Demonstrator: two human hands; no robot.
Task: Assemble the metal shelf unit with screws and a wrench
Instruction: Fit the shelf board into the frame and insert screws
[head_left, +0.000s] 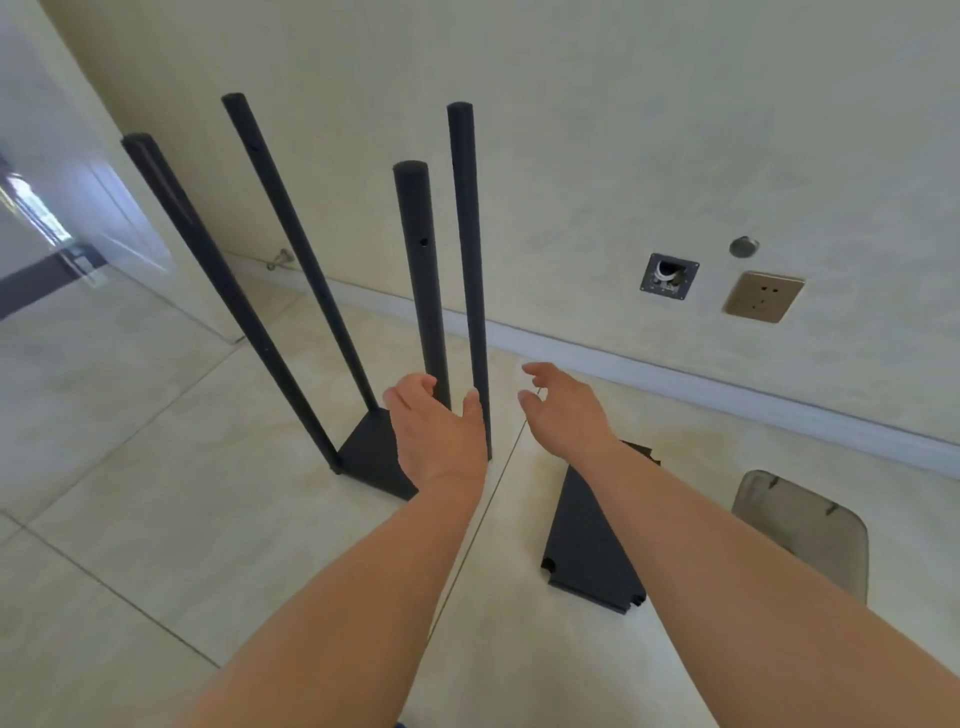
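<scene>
On the tiled floor (156, 519) by the wall stands the shelf unit (374, 457): a black base plate with four black posts (415, 270) rising from its corners, small holes showing along them. No brand, label or writing can be read anywhere. Both hands reach toward it with fingers spread and relaxed, holding nothing; the left hand (436, 431) covers the near corner of the base and the foot of the nearest post, the right hand (563, 408) hangs just right of the posts. A second black panel (587, 540) lies flat to the right, its far end hidden behind the right forearm. A translucent chair seat (810, 525) is partly cut off by that arm. A wall socket (763, 296) and an open wall box (669, 276) show; its contents are blurred. Screws and wrench cannot be made out.
</scene>
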